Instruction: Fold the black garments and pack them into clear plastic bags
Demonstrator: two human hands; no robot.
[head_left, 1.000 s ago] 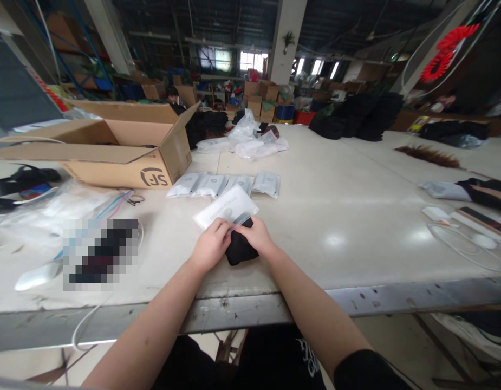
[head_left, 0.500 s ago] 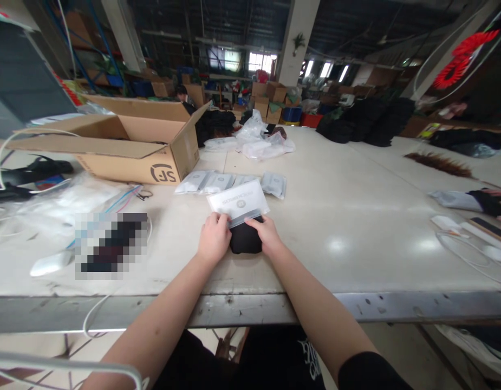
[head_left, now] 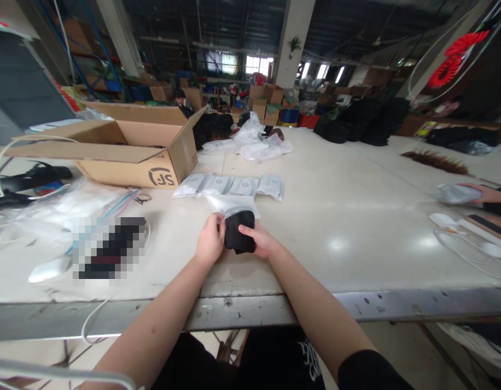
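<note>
A folded black cloth item (head_left: 237, 232) stands partly tilted up at the mouth of a frosted white plastic bag (head_left: 233, 203), near the table's front edge. My right hand (head_left: 263, 241) grips the cloth, thumb across its face and fingers behind it. On the other side my left hand (head_left: 209, 237) pinches the bag's edge beside the cloth. How far the cloth reaches into the bag cannot be made out. Just beyond lie several filled frosted bags (head_left: 220, 186) in a row, each with a small grey print.
An open cardboard box (head_left: 132, 169) stands at back left, with crumpled clear plastic bags (head_left: 67, 208) before it. A white computer mouse (head_left: 50, 269) lies near a blurred-out patch. At right, another person's hand (head_left: 483, 193) holds a frosted bag. Black piles (head_left: 366, 122) stand at the back.
The black cloth has tipped up toward me, and the bag's printed face no longer shows. My right thumb has moved onto the cloth. At right, the other person's hand has come over a bag.
</note>
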